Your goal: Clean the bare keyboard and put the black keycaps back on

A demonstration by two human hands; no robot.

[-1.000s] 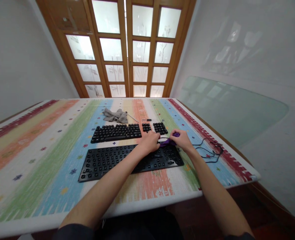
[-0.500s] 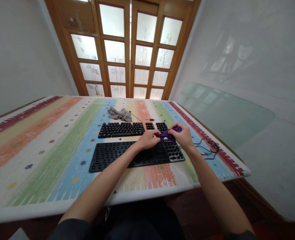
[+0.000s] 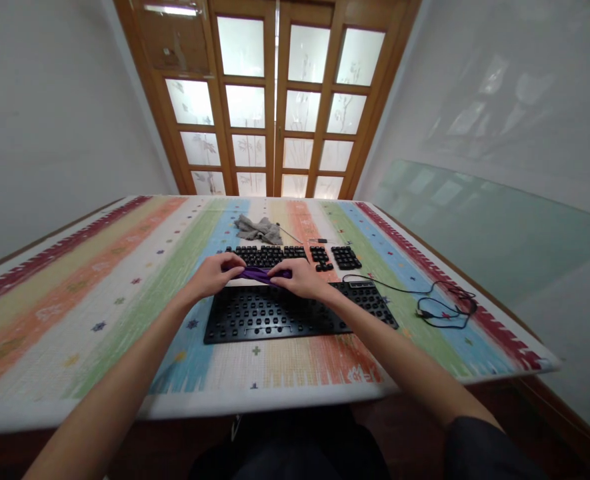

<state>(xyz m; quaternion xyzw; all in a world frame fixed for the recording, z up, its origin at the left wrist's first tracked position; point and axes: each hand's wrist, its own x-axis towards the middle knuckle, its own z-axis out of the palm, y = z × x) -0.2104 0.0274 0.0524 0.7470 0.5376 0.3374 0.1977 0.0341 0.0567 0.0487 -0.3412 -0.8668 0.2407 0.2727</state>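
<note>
Head view: left hand [image 3: 218, 273] and right hand [image 3: 301, 277] both pinch a purple cloth [image 3: 259, 274], soft, twisted into a narrow strip and stretched between them, over the back edge of the keyboard base [image 3: 255, 317]; can't tell if it touches. Base is a flat black plastic slab, small square posts in rows, keycaps off, lying a bit askew, its front edge well short of the bench [image 3: 149, 340] edge. Keycaps [image 3: 345, 257] sit behind it in blocks, black, boxy, main block partly hidden by the hands; a thin strip of tablecloth separates them from the base. Wide run of striped, woven-looking tablecloth to the left; narrower on the right, where a thin black cable [image 3: 447, 323] loops near the dark red border. Crumpled gray rag [image 3: 259, 230] behind the main block, slim rod [image 3: 291, 233] beside it, small black-handled tool [image 3: 319, 241] behind the number keys. Wood-framed glass doors [image 3: 277, 100] past the far edge; pale wall [image 3: 539, 280] along the right.
</note>
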